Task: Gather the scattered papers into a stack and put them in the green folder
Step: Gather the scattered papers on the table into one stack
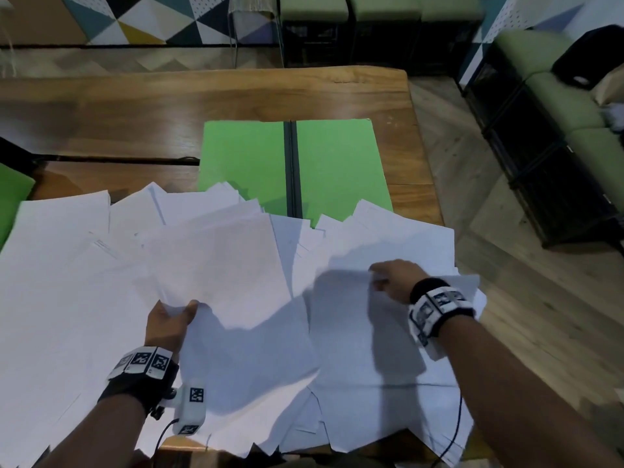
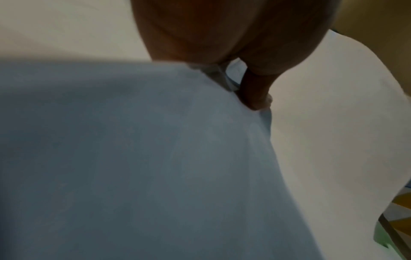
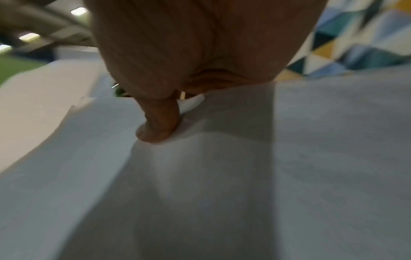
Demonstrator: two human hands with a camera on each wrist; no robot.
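- The left hand [image 1: 169, 324] grips the near corner of a raised sheet [image 1: 216, 265], thumb on top and fingers curled under; the sheet lifts off the heap and casts a shadow on the paper beneath.
- In the left wrist view, the left hand [image 2: 200, 35] shows one finger [image 2: 255, 91] pressed against a fold of pale paper [image 2: 133, 158], so the hold is narrow and pinched.
- The right hand [image 1: 393, 278] pinches the edge of another sheet [image 1: 341, 298] toward the right side of the heap, its fingers bent and closed on the paper.
- The right wrist view shows the right hand [image 3: 177, 44] with its thumb [image 3: 160, 124] pushed down on the sheet's surface [image 3: 244, 176], creasing it slightly.
- The scattered papers [image 1: 67, 282] overlap in a loose white spread across the near half of the wooden bench [image 1: 135, 103], several corners hanging past its near edge.
- The green folder [image 1: 337, 157] lies open and flat beyond the papers, its dark spine running down the middle; the far edges of the heap cover its near edge.
- Both wrists wear bands with black-and-white markers.
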